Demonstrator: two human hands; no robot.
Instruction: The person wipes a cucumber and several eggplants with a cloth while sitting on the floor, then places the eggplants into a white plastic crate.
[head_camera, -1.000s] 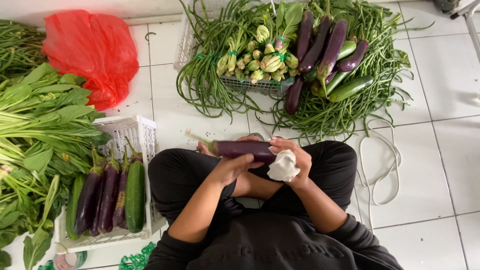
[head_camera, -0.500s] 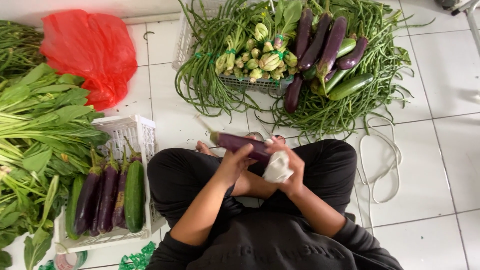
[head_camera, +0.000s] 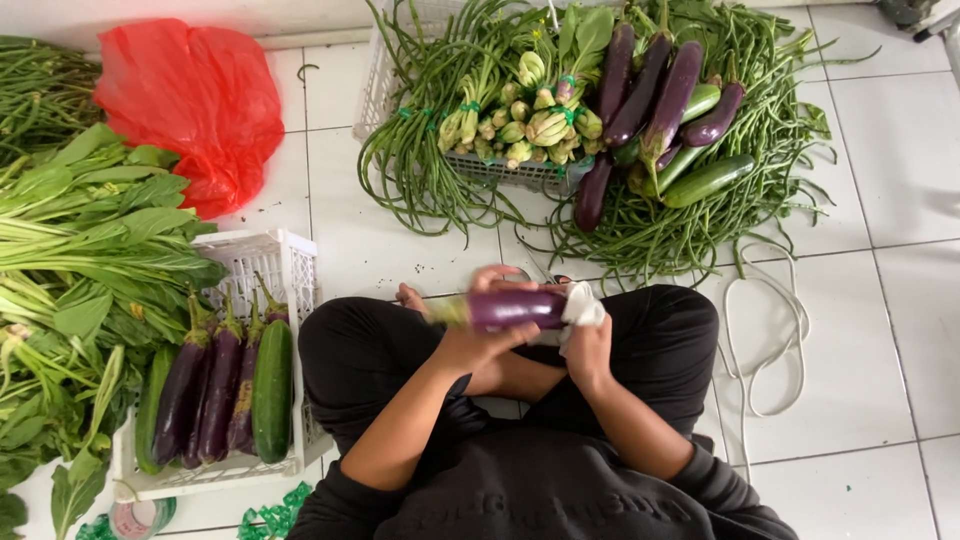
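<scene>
Both hands (head_camera: 480, 345) grip a glossy purple eggplant (head_camera: 515, 308).

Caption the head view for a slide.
Left hand holds a long purple eggplant while right hand presses a white cloth to its end.

1. Bare white floor tiles (head_camera: 380, 250) lay open between the knees and the far basket (head_camera: 500, 170), giving room to reach forward.
2. Ahead to the right, long beans (head_camera: 650, 235) spread low across the floor, with eggplants (head_camera: 670, 90) and cucumbers (head_camera: 705, 180) piled on top.
3. To the left, a white crate (head_camera: 270, 265) touching the knee and heaped leafy greens (head_camera: 90, 230) blocked passage.
4. To the right, only a loose white cord (head_camera: 770, 330) crossed otherwise open tile.
</scene>
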